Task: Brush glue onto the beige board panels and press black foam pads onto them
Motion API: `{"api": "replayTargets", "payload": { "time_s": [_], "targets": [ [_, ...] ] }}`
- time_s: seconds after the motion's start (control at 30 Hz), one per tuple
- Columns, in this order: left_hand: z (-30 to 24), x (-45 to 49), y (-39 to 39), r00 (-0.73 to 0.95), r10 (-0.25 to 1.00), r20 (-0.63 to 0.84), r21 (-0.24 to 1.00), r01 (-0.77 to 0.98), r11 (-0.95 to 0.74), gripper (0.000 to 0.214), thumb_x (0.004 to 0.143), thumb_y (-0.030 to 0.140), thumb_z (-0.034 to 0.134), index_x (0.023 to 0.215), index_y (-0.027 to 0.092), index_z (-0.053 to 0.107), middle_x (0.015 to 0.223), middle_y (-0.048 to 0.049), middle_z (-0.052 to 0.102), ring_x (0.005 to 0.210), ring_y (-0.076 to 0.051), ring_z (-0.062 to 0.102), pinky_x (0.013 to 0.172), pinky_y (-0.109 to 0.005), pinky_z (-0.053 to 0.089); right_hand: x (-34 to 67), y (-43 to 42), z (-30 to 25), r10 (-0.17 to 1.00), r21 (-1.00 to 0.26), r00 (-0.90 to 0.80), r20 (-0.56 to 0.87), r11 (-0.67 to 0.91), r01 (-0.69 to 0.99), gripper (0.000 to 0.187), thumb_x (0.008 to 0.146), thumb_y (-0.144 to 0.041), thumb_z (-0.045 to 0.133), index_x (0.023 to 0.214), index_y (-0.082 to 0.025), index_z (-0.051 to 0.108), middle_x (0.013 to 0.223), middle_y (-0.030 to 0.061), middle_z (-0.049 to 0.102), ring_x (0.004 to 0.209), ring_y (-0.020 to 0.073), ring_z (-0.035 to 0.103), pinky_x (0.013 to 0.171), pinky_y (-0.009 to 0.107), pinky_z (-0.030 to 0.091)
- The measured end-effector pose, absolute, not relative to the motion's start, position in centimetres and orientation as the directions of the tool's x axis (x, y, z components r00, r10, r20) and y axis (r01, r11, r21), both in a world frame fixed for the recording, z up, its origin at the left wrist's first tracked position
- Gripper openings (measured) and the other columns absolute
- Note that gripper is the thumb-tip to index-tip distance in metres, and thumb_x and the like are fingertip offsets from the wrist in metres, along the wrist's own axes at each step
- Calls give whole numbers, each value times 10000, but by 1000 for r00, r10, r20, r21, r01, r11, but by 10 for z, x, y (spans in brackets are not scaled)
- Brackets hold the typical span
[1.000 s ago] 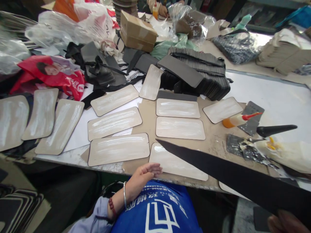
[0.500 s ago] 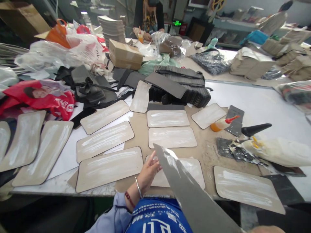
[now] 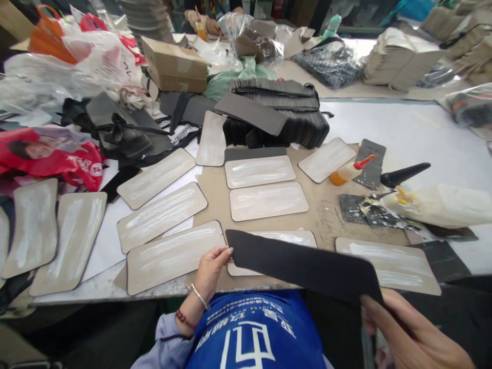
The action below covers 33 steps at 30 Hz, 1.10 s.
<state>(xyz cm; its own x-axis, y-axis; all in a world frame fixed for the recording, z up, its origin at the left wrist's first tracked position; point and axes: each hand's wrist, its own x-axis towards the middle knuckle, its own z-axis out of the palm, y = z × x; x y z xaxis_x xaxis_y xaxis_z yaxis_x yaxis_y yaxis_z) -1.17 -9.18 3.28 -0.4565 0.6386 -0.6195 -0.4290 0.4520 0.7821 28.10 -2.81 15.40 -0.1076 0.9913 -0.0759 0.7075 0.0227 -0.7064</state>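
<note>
A dark, flat panel [image 3: 303,264] with rounded corners is stretched between my two hands above the table's near edge. At its left end, my left hand [image 3: 211,269] pinches the corner between thumb and fingers. My right hand [image 3: 418,328] grips the right end, fingers partly hidden beneath it. The black face is turned up towards me. Behind and under it lies a beige panel [image 3: 295,237] with white streaks, mostly covered. Similar streaked panels lie close by, one left of my left hand [image 3: 175,256] and one further right [image 3: 388,261].
A glue bottle with a red tip [image 3: 351,170] and a black-handled tool [image 3: 405,175] lie to the right, beside a white bag [image 3: 442,205]. A stack of dark panels [image 3: 277,113] stands at the back. Plastic bags [image 3: 96,56] crowd the left. Another person's hands [image 3: 211,25] show beyond.
The panel has swung from steeply slanted, grey face showing, to nearly level with its black face up. My left hand has closed on its left end; my right hand has come further into view.
</note>
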Motion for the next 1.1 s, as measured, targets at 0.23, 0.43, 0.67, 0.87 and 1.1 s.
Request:
{"api": "replayTargets", "payload": {
  "time_s": [0.23, 0.43, 0.67, 0.87, 1.1],
  "targets": [
    [23, -21, -91, -513, 634, -579, 574, 297, 763, 232, 690, 287, 527, 483, 181, 516, 436, 38, 485, 504, -119, 465, 535, -235, 321, 287, -3, 34, 955, -606, 84, -284, -246, 757, 459, 683, -572, 503, 897, -173, 582, 708, 53, 629, 637, 199, 585, 587, 293, 448],
    [19, -12, -75, -536, 618, -575, 380, 494, 782, 187, 750, 235, 498, 595, 173, 584, 586, -10, 610, 618, -135, 548, 585, -223, 343, 288, 3, 4, 970, -342, -78, -230, -6, 940, 280, 795, -448, 358, 730, -217, 501, 757, 54, 579, 725, 202, 546, 652, 309, 393],
    [14, -6, -75, -565, 590, -577, 318, 510, 799, 188, 770, 265, 487, 679, 176, 625, 689, -30, 668, 694, -153, 594, 629, -225, 379, 289, 15, -2, 957, -267, -113, -266, 39, 963, 222, 805, -379, 403, 689, -210, 490, 763, 50, 544, 753, 193, 522, 650, 291, 374],
    [15, -7, -75, -571, 581, -580, 294, 518, 803, 195, 765, 281, 498, 684, 173, 638, 710, -38, 682, 709, -163, 604, 637, -234, 389, 294, 24, -7, 929, -326, -96, -357, -27, 945, 243, 782, -384, 434, 642, -202, 515, 677, 52, 581, 681, 193, 544, 642, 287, 367],
    [15, -1, -71, -611, 533, -585, 289, 457, 841, 174, 767, 260, 524, 704, 153, 646, 750, -61, 692, 744, -166, 612, 662, -235, 398, 297, 34, -6, 897, -360, -106, -428, -62, 931, 260, 742, -408, 445, 595, -210, 528, 635, 52, 599, 663, 205, 564, 634, 291, 379]
  ]
}}
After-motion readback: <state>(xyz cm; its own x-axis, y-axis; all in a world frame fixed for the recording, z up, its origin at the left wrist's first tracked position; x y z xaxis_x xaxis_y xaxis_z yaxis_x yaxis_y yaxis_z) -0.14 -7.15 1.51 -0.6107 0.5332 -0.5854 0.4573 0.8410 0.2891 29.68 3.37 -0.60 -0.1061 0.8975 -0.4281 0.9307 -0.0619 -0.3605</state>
